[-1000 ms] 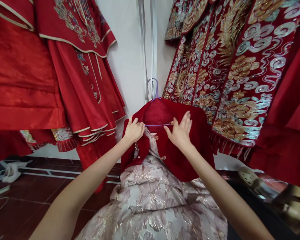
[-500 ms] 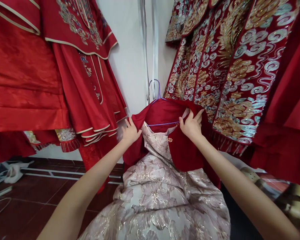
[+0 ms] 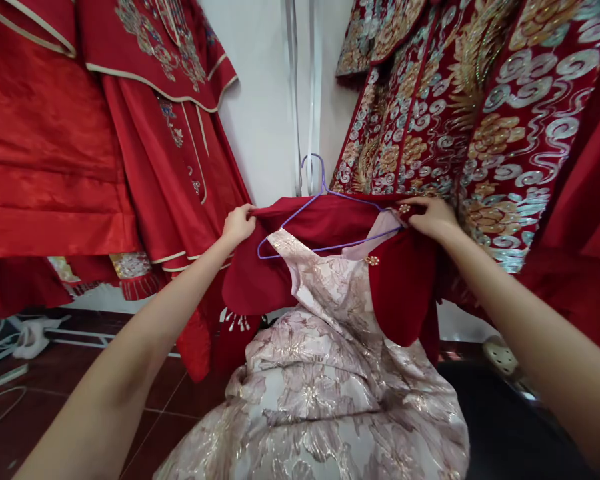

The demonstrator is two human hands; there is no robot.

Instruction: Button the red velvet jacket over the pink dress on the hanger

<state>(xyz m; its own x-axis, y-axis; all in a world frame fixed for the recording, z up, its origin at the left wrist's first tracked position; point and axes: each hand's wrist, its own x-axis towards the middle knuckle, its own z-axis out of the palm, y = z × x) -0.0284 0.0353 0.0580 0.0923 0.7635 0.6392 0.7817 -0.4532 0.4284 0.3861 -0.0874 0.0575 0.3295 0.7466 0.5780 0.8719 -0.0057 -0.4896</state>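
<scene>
Now the left hand [image 3: 239, 225], at ten o'clock, and the right hand [image 3: 436, 217], at two, grip the edges of a plush red jacket [image 3: 403, 293], spread open around a thin purple hanger [image 3: 324, 187]. A shiny, flowered dress [image 3: 310, 380] drapes toward six. Tiled floor [image 3: 164, 427] shows at seven, white wall [image 3: 260, 133] at twelve, an embroidered gown [image 3: 433, 93] at one.
</scene>
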